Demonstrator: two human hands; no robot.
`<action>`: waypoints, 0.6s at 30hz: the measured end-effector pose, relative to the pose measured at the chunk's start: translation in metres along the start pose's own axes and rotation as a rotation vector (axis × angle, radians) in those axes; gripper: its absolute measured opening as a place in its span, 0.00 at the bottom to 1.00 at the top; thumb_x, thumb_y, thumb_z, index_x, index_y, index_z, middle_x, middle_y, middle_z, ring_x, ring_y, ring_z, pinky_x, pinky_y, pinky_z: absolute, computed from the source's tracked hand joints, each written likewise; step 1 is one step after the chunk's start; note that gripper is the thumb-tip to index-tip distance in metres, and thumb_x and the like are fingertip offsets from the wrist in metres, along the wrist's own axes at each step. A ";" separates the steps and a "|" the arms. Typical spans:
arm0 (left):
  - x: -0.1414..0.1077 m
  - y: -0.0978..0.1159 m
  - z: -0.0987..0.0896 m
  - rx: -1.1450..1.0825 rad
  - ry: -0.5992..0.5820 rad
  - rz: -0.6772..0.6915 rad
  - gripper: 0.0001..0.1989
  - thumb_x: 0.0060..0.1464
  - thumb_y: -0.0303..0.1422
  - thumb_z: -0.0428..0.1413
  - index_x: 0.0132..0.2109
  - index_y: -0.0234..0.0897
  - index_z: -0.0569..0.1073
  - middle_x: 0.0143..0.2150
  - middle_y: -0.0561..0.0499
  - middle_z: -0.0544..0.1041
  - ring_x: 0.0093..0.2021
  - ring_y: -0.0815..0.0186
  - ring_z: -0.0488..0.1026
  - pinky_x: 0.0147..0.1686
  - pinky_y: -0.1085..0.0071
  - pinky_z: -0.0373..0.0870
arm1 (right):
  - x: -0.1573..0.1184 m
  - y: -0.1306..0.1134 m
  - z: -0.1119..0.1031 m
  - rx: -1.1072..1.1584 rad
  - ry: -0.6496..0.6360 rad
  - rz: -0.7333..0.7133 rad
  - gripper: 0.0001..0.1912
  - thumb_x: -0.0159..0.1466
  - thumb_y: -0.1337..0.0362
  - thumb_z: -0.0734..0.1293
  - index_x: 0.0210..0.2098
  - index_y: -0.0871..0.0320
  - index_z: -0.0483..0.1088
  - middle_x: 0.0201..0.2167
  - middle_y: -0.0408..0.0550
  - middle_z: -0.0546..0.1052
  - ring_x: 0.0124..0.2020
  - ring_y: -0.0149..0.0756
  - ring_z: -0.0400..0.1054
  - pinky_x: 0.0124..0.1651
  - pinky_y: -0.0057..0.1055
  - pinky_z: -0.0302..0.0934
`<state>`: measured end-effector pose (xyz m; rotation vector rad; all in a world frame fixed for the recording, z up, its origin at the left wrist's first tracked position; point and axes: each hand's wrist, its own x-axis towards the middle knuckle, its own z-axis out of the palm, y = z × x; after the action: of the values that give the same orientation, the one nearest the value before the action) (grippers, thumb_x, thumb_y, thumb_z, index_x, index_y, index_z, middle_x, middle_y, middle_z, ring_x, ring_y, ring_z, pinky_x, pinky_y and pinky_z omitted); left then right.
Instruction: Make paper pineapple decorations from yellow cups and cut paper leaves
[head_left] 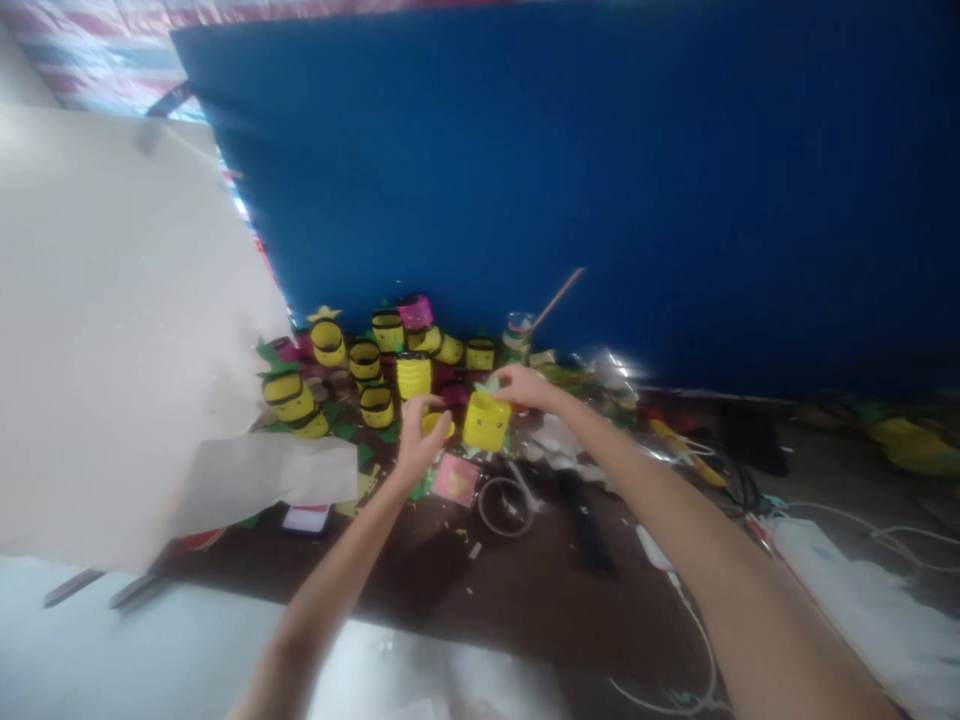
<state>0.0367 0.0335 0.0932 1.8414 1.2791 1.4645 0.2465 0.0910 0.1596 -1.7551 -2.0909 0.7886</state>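
Observation:
Near the middle of the dark table, my right hand [517, 387] pinches the green leafy top of a yellow cup [486, 424] that has small face marks on its front. To its left, my left hand [420, 430] has thumb and fingers curved apart beside a small yellow round piece [439, 427]; whether it touches that piece is not clear. Behind my left hand stands a ribbed yellow cup [414, 375]. More yellow cups with dark rims [376, 406] are grouped to the left and behind. A pink square [456, 480] lies in front of the hands.
A jar [518, 338] holding a thin stick stands at the back, before a blue board [525, 180]. White sheets [319, 470] and a phone [307, 518] lie left. A clear ring [506, 506], a dark strap [585, 522], cables and a yellow tool [688, 452] lie right.

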 end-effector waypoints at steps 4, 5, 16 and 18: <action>-0.024 -0.030 -0.007 -0.034 0.161 -0.037 0.07 0.53 0.34 0.47 0.38 0.38 0.66 0.38 0.49 0.69 0.42 0.65 0.67 0.44 0.67 0.64 | 0.001 0.013 -0.006 0.064 0.059 -0.060 0.12 0.51 0.62 0.64 0.33 0.62 0.71 0.27 0.45 0.76 0.22 0.29 0.65 0.22 0.22 0.56; -0.032 -0.037 -0.008 -0.028 0.188 -0.030 0.06 0.54 0.33 0.47 0.38 0.38 0.65 0.37 0.49 0.69 0.42 0.65 0.67 0.44 0.66 0.64 | 0.002 0.017 -0.008 0.071 0.085 -0.075 0.12 0.51 0.63 0.64 0.33 0.62 0.71 0.28 0.46 0.76 0.24 0.30 0.66 0.23 0.22 0.57; -0.061 -0.059 -0.010 0.005 0.174 0.067 0.05 0.51 0.29 0.47 0.37 0.38 0.65 0.36 0.48 0.67 0.41 0.63 0.65 0.43 0.63 0.64 | 0.043 0.036 -0.003 -0.144 0.260 -0.046 0.17 0.48 0.67 0.64 0.38 0.63 0.71 0.31 0.47 0.76 0.29 0.32 0.66 0.31 0.23 0.58; -0.061 -0.061 -0.011 -0.011 0.171 0.088 0.05 0.51 0.28 0.48 0.36 0.37 0.66 0.35 0.48 0.67 0.40 0.62 0.65 0.42 0.63 0.64 | 0.047 0.036 0.003 -0.199 0.251 -0.041 0.18 0.48 0.68 0.64 0.39 0.62 0.71 0.33 0.48 0.76 0.30 0.33 0.66 0.32 0.24 0.58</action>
<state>0.0039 0.0066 0.0176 1.8192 1.2789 1.7037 0.2639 0.1400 0.1309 -1.7964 -2.0847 0.3362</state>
